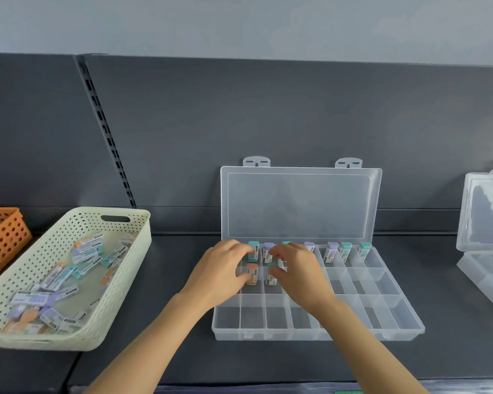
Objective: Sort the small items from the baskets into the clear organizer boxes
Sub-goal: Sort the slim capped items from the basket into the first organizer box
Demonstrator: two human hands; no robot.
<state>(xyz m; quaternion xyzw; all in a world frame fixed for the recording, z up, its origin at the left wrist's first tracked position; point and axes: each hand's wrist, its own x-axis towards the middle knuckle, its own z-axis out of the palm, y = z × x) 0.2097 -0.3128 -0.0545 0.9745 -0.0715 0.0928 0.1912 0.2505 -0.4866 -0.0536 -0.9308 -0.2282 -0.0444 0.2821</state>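
From the head view, both hands work over the left compartments of the open clear organizer box [310,335]. The left hand [222,270] curls thumb and fingers round an orange-capped item [251,269] in the second row. The right hand [298,270] sets its thumb on a teal-capped item [271,279] just right of it; whether it grips is unclear. Labels are too blurred to read. A cream basket [69,220] of loose items sits left, an orange basket [3,237] beyond it, and another clear box [484,211] far right.

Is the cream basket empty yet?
No, many small items lie loose across the bottom of the cream basket.
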